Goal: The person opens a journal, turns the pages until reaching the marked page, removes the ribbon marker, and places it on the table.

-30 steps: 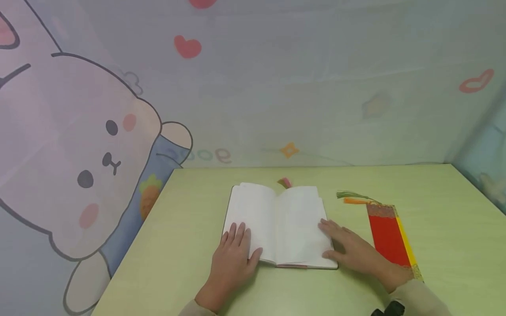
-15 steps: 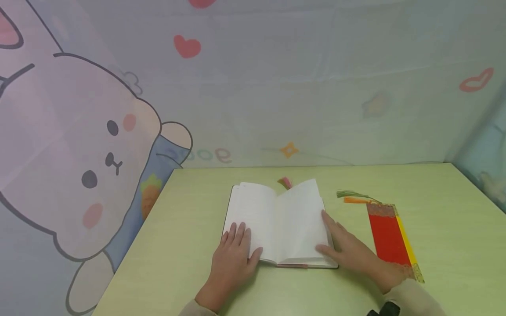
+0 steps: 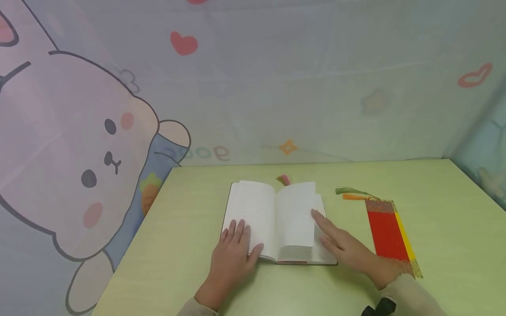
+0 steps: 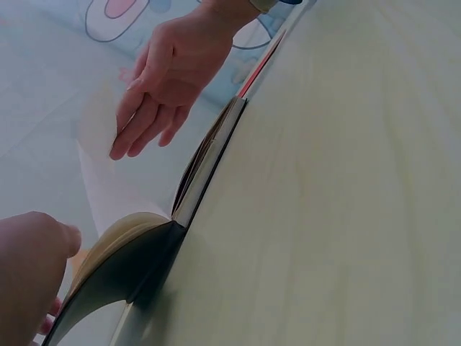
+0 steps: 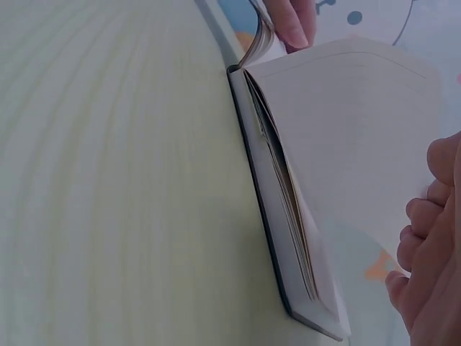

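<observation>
An open notebook (image 3: pixel 253 202) with blank-looking white pages and a dark cover lies on the table. My left hand (image 3: pixel 232 254) rests on the lower part of its left page, fingers extended. On the right side, a page (image 3: pixel 294 215) stands raised and curved above the pages beneath. The fingertips of my right hand (image 3: pixel 348 245) are at this page's outer edge, with the fingers nearly straight. From the left wrist camera, the right hand (image 4: pixel 169 68) appears beside the lifted page with its palm showing. A pink and green tassel (image 3: pixel 284 179) sticks out past the notebook's top edge.
Right of the notebook, a red bookmark (image 3: pixel 389 232) overlaps a yellow bookmark (image 3: pixel 406 237); green and orange tassels (image 3: pixel 353 196) extend from their top. A cartoon-printed cloth (image 3: pixel 316 87) hangs behind the light green table (image 3: pixel 189 206).
The right hand has moved slightly left, and the right-hand page has risen off the pages beneath and shifted left. The left hand has stayed on the left page.
</observation>
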`<state>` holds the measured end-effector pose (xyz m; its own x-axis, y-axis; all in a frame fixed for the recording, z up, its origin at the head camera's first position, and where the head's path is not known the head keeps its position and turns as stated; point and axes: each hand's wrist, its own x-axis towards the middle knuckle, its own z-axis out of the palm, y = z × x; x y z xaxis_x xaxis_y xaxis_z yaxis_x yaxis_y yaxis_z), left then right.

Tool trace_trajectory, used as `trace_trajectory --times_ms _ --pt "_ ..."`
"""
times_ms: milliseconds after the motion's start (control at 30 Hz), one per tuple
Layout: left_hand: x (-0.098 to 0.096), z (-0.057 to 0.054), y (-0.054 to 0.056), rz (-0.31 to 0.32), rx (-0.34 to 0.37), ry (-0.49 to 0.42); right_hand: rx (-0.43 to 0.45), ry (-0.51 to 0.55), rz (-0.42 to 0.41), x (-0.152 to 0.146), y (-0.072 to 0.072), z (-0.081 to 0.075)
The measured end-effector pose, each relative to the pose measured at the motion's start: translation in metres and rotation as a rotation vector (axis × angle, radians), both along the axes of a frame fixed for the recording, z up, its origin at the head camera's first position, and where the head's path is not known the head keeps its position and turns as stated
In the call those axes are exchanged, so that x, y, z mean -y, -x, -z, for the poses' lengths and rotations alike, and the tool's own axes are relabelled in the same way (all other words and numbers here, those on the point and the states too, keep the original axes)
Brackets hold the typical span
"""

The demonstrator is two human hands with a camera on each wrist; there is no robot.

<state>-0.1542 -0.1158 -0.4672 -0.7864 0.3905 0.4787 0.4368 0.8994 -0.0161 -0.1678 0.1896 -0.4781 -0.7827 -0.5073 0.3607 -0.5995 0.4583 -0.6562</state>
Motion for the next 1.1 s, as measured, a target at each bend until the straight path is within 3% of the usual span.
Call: trace_trajectory --times_ms 267,433,567,767,900,1100 --pt "-0.005 -0.006 0.0 -0.022 0.007 -0.007 -0.048 -0.127 0.05 0.013 -0.005 -0.011" --pt "-0.012 -0.011 0.001 -0.014 -0.063 -0.001 -0.1 -0.174 0.086 0.019 -0.004 -0.015" --pt "-0.017 -0.014 0.003 -0.04 -0.098 0.013 -0.146 -0.154 0.089 0.024 -0.001 -0.016" --pt "-0.025 -0.017 0.001 -0.089 -0.031 0.018 -0.188 -0.109 0.068 0.03 0.001 -0.019" --pt "-0.029 -0.016 0.001 -0.098 -0.04 0.017 -0.2 -0.084 0.06 0.035 0.004 -0.019" --pt "-0.029 -0.015 0.002 -0.104 -0.04 -0.009 -0.262 -0.035 -0.02 0.05 0.007 -0.016"
